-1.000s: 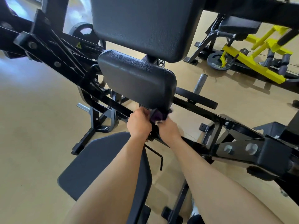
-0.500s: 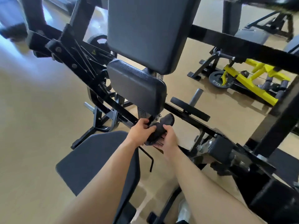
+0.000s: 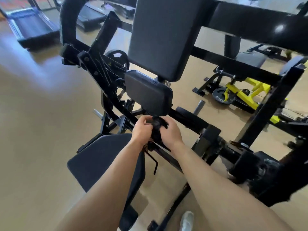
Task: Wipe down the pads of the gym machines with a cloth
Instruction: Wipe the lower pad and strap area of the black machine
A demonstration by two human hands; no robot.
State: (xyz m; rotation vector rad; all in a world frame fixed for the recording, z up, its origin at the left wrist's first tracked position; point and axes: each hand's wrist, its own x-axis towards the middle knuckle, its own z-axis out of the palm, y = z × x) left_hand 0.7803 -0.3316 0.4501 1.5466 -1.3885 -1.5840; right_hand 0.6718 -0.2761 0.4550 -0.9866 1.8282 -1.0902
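Observation:
A dark cloth point(image 3: 156, 129) is bunched between both hands just below the small black pad point(image 3: 148, 92) of the gym machine. My left hand point(image 3: 141, 129) grips the cloth from the left and my right hand point(image 3: 170, 132) grips it from the right. Neither hand touches the small pad. Above it rises the tall black back pad point(image 3: 163, 35). The black seat pad point(image 3: 103, 160) lies lower left, partly hidden under my left forearm.
The machine's black steel frame point(image 3: 103, 77) runs diagonally across the view, with a bent adjustment lever point(image 3: 155, 164) under my hands. A yellow machine point(image 3: 241, 94) stands at right, treadmills point(image 3: 31, 27) at upper left. Tan floor lies open at left. A shoe point(image 3: 187, 220) shows at the bottom.
The view pulled back and tilted up, showing more of the room. Both hands stayed together under the small pad, reworking the cloth bundle between them.

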